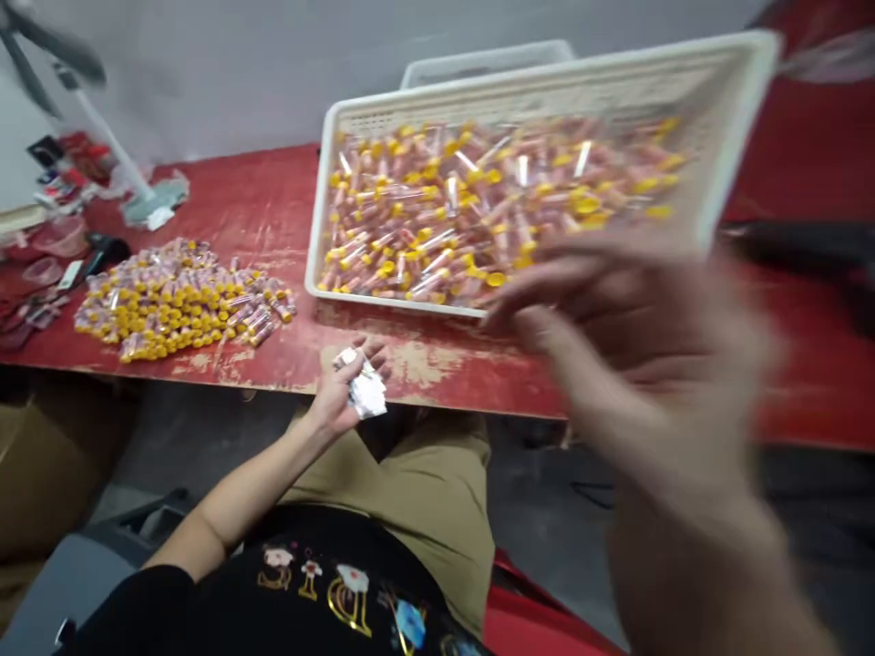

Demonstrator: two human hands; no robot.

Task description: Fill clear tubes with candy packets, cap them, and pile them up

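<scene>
My left hand (345,387) rests at the near edge of the red table (260,219), its fingers closed round a small bundle of white paper slips (365,390). My right hand (615,319) is raised close to the camera and smeared by motion. Its fingers reach toward the near rim of a white plastic basket (321,210) filled with clear tubes with yellow caps (465,210). Whether the right hand holds anything is not visible.
A heap of the same yellow-capped tubes (181,296) lies on the table to the left. Clutter and a white lamp stand (143,196) sit at the far left. A second white basket (478,62) stands behind the first. My lap is below the table edge.
</scene>
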